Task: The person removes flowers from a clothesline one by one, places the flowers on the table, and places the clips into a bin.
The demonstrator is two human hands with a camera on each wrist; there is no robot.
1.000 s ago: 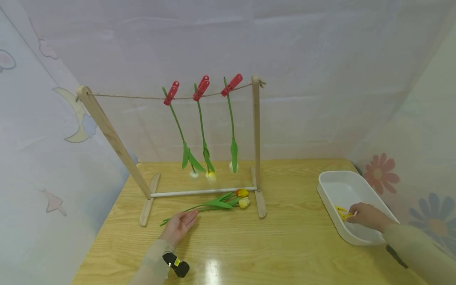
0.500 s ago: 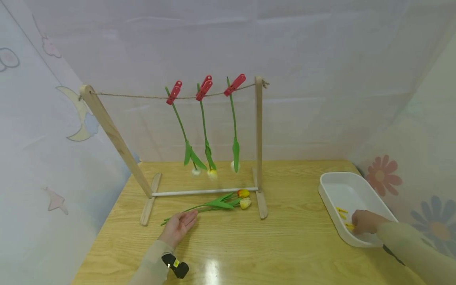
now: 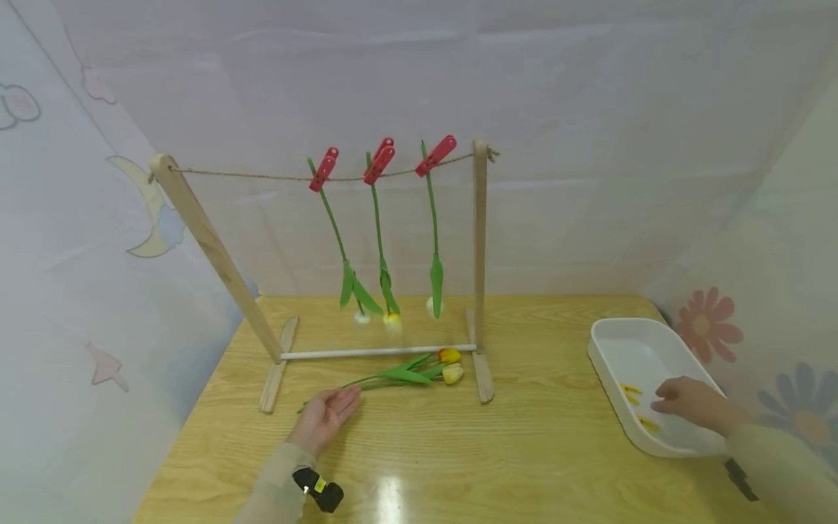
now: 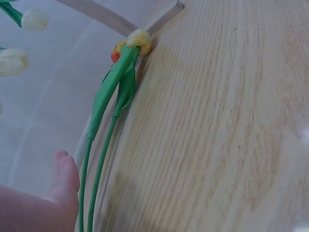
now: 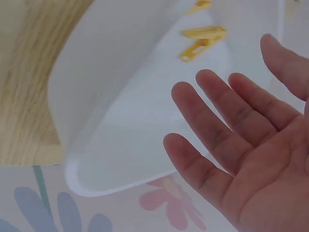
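Note:
My right hand (image 3: 697, 404) hovers over the white tray (image 3: 605, 367), fingers loosely extended and holding nothing; the right wrist view shows the bare palm and spread fingers (image 5: 190, 164). Two yellow clothespins (image 3: 648, 424) lie in the tray by its left wall, just left of that hand. My left hand (image 3: 325, 418) rests palm up on the table, beside the stems of two tulips (image 3: 406, 376), one orange-yellow and one cream. In the left wrist view its thumb side is close to the green stems (image 4: 99, 169); whether they touch I cannot tell.
Behind the hands stands a wooden rack (image 3: 481, 247) with a twine line (image 3: 242, 174). Three tulips hang upside down from it, held by red clothespins (image 3: 378, 166). A white rod (image 3: 366, 354) joins the rack's feet. Printed cloth (image 3: 589, 182) surrounds the table (image 3: 524, 451).
My right hand, earlier at a yellow clothespin inside the tray, has let it go and risen away with its fingers loosened. The left hand stays beside the tulip stems.

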